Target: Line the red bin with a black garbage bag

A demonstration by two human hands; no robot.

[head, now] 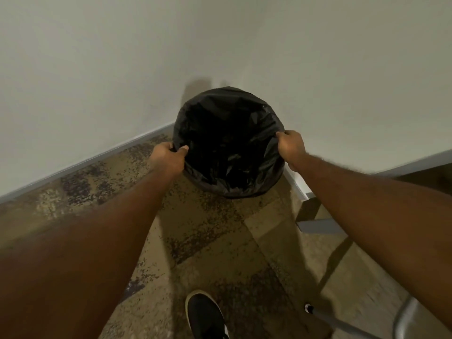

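**Head view: bag cuffed over the bin in the corner**

Left of the bin, left hand (168, 155) closed, thumb inside, pinching the black garbage bag (230, 143) at the rim. Across the bin, bag open and draped over the whole rim, no red showing. Right of the bin, right hand (291, 145) closed on the bag's edge. Best done by pulling both sides down evenly, keeping the cuff taut, without tearing the film.
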